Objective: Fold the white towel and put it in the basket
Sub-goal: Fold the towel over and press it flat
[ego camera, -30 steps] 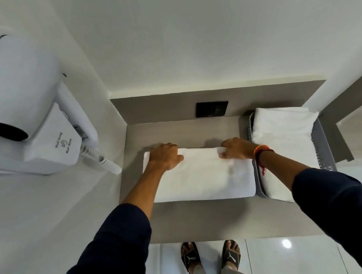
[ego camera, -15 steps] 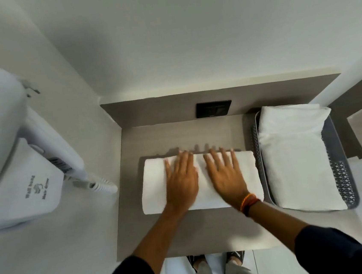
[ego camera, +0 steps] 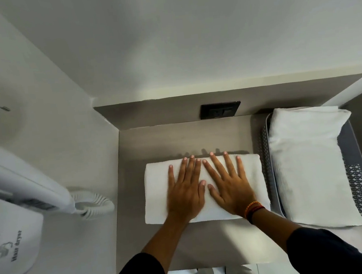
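Note:
A folded white towel [ego camera: 156, 190] lies as a neat rectangle in the middle of the grey counter [ego camera: 176, 141]. My left hand [ego camera: 186, 189] rests flat on its centre, fingers spread and pointing away from me. My right hand [ego camera: 228, 183] lies flat beside it, thumbs almost touching, with a red-orange band on the wrist. Neither hand grips the cloth. Just right of the towel stands a grey perforated basket [ego camera: 357, 185], which holds another folded white towel [ego camera: 305, 164].
A white wall-mounted hair dryer [ego camera: 14, 199] with a coiled cord [ego camera: 93, 204] juts out from the left wall. A black socket plate [ego camera: 220, 110] sits on the back panel. The counter's front edge is near my body; walls close in on left and back.
My hands went from gripping the towel's far edge to lying flat side by side on its middle. The towel now looks narrower, one fold more. The view has tilted down and closer.

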